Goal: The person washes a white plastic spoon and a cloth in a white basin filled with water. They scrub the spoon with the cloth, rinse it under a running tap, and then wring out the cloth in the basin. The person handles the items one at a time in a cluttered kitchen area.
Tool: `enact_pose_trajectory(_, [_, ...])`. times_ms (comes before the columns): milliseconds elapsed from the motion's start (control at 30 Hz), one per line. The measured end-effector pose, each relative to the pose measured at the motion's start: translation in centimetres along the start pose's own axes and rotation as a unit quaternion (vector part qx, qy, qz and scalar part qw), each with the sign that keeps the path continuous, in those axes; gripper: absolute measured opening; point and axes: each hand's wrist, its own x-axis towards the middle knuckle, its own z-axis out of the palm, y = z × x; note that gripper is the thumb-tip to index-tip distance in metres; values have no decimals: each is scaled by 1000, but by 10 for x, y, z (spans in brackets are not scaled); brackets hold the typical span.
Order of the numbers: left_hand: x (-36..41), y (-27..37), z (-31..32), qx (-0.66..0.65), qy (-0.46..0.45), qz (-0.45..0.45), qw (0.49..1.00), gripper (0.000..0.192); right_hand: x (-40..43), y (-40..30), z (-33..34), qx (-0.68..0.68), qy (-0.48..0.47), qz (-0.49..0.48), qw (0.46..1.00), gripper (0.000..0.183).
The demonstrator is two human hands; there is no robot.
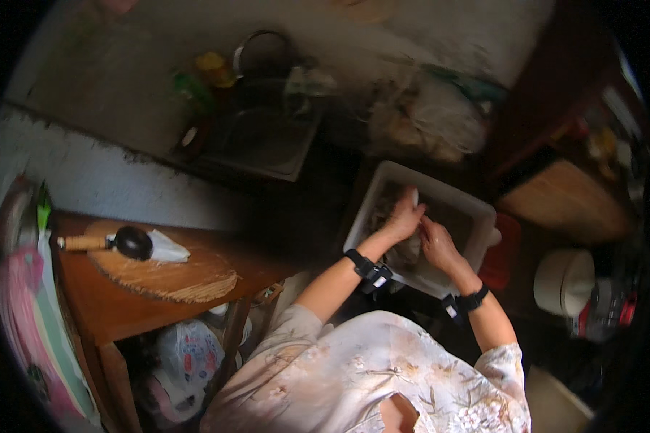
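A white plastic tub point(375, 184) lies before me, with pale, clumped pieces point(406, 250) in it that I cannot identify. Over the tub, my left hand point(405, 215) has its fingers curled around a small whitish object point(415, 197). My right hand point(437, 244) is close beside it, fingertips near the left hand; whether it grips anything is unclear. Both wrists wear black bands with small devices.
At left, a round wooden board point(168, 281) on a wooden table point(108, 319) carries a wooden-handled ladle point(132, 243). A metal sink point(265, 140) lies beyond. Plastic bags point(439, 113) are behind the tub; a red container point(502, 251) and a white lidded pot point(560, 281) stand right.
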Motion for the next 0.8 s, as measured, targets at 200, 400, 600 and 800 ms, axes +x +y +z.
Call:
enact_pose_trajectory(200, [40, -25, -67, -269, 5, -139, 953, 27, 17, -27, -7, 70, -199, 93, 973, 24])
enact_pose_trajectory(400, [129, -76, -227, -243, 149, -270, 920, 29, 74, -29, -11, 55, -231, 109, 965, 23])
enact_pose_trajectory(600, [191, -96, -325, -351, 224, -166, 894, 38, 222, -34, 5, 287, -187, 106, 934, 23])
enact_pose_trajectory(800, [206, -136, -394, -277, 261, -143, 913, 41, 393, -115, 67, -169, -64, -171, 969, 32])
